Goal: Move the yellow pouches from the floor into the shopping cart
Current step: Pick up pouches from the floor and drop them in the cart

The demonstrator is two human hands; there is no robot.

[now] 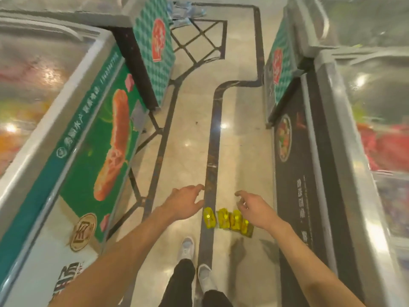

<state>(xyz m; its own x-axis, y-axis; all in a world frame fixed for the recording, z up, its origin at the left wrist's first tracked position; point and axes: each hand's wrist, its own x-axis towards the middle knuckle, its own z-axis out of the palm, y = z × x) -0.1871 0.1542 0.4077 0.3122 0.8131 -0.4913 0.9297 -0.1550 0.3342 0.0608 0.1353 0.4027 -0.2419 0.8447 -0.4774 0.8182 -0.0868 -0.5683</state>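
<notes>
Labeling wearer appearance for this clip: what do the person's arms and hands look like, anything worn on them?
Left hand and right hand are bare: no gloves, rings, watch or wristband visible. Both forearms are uncovered up to the frame edge, no sleeves in view. No markings or cables.

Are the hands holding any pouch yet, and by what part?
Nothing is held. The left hand and right hand are open and empty above the yellow pouches, which lie on the floor.

Yellow pouches lying on the shop floor [190, 120]

Four pouches [228, 219] are sitting in a row, the leftmost one lying on the floor's dark stripe [213, 151].
</notes>
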